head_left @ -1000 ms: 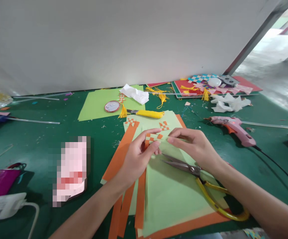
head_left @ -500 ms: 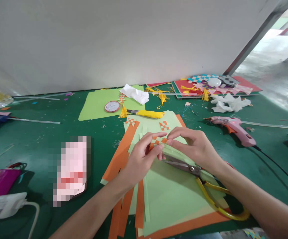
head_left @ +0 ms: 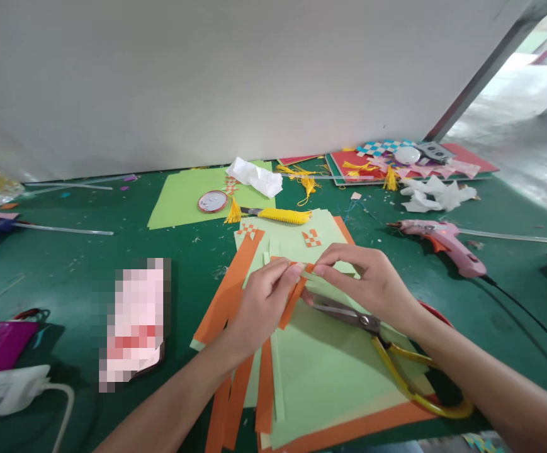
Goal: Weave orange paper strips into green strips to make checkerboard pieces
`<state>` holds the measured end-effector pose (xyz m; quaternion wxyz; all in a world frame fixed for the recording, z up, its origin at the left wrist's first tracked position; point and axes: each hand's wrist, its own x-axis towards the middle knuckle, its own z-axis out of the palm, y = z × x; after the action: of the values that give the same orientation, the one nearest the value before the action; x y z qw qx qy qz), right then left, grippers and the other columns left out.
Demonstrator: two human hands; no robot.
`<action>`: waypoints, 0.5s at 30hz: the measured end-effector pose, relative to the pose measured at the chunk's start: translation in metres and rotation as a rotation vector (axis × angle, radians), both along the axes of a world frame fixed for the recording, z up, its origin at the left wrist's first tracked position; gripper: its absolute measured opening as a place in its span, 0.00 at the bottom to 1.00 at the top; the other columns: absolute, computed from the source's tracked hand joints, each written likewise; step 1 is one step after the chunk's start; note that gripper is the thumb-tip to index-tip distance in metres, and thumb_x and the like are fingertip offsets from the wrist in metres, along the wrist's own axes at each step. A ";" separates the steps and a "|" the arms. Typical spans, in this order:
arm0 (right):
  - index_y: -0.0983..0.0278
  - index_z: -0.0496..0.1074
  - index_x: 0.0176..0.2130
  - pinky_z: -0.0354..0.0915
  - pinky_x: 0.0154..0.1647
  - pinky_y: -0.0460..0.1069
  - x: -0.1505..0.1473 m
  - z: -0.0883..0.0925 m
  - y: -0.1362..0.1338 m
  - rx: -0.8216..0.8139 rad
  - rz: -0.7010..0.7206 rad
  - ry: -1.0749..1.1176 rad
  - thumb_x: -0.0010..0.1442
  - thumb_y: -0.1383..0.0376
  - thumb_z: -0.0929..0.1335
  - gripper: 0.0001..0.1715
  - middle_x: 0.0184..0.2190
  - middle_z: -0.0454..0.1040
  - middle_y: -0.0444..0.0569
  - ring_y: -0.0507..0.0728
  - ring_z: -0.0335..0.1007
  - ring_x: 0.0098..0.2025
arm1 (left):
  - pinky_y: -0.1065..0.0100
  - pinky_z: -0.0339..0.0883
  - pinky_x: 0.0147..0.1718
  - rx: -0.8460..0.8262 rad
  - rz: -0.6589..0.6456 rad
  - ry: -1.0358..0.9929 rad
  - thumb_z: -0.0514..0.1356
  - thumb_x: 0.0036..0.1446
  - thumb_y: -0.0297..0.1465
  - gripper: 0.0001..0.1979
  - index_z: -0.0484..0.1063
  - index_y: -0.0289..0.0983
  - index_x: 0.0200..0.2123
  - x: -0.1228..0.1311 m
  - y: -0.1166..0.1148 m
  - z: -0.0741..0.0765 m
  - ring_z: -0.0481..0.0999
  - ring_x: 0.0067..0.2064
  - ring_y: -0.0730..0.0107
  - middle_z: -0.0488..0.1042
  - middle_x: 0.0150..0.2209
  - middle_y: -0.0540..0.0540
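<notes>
The strips (head_left: 308, 268) were pinched by the left hand (head_left: 264, 294) and the right hand (head_left: 365, 277), their orange tail (head_left: 292, 307) directed toward seven o'clock, nearer the left.

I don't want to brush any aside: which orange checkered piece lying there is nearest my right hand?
The checkered piece just beyond your right hand; the second, by an orange strip, and the third, by the white tissue, lie farther left.
</notes>
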<state>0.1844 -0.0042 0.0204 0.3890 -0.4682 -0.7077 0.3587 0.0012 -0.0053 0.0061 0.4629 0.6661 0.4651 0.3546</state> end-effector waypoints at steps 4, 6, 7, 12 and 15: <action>0.62 0.76 0.31 0.65 0.36 0.46 -0.001 0.001 -0.001 0.053 -0.074 -0.015 0.59 0.66 0.70 0.05 0.30 0.78 0.43 0.52 0.73 0.33 | 0.70 0.57 0.29 -0.013 0.018 0.039 0.50 0.66 0.40 0.21 0.63 0.37 0.23 0.001 -0.001 0.000 0.65 0.26 0.72 0.68 0.23 0.51; 0.62 0.76 0.31 0.65 0.35 0.46 -0.001 -0.001 -0.002 0.100 -0.088 -0.021 0.59 0.66 0.70 0.04 0.29 0.79 0.43 0.51 0.73 0.32 | 0.69 0.58 0.30 -0.054 -0.015 0.020 0.49 0.67 0.40 0.20 0.66 0.37 0.25 0.001 -0.001 0.001 0.67 0.27 0.71 0.71 0.23 0.51; 0.62 0.76 0.31 0.65 0.35 0.46 -0.001 -0.002 -0.002 0.125 -0.086 -0.021 0.59 0.67 0.70 0.04 0.29 0.78 0.43 0.51 0.73 0.32 | 0.69 0.58 0.30 -0.078 -0.032 0.010 0.48 0.67 0.41 0.20 0.68 0.37 0.27 0.001 -0.002 0.002 0.69 0.28 0.70 0.73 0.23 0.50; 0.62 0.77 0.32 0.66 0.36 0.47 -0.001 -0.006 -0.002 0.206 -0.060 -0.007 0.59 0.69 0.70 0.05 0.29 0.78 0.44 0.52 0.72 0.33 | 0.68 0.60 0.30 -0.141 -0.067 -0.013 0.48 0.67 0.43 0.21 0.71 0.36 0.31 0.001 -0.002 0.004 0.73 0.29 0.67 0.77 0.24 0.47; 0.62 0.76 0.31 0.65 0.36 0.48 -0.002 -0.005 -0.001 0.160 -0.053 0.013 0.59 0.69 0.70 0.05 0.29 0.77 0.44 0.52 0.72 0.33 | 0.69 0.60 0.28 -0.142 -0.060 -0.006 0.48 0.66 0.44 0.21 0.71 0.36 0.30 0.001 -0.002 0.004 0.72 0.28 0.67 0.77 0.24 0.47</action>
<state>0.1826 -0.0050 0.0154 0.4389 -0.4517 -0.7191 0.2936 0.0024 -0.0077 0.0104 0.5207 0.6441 0.4676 0.3088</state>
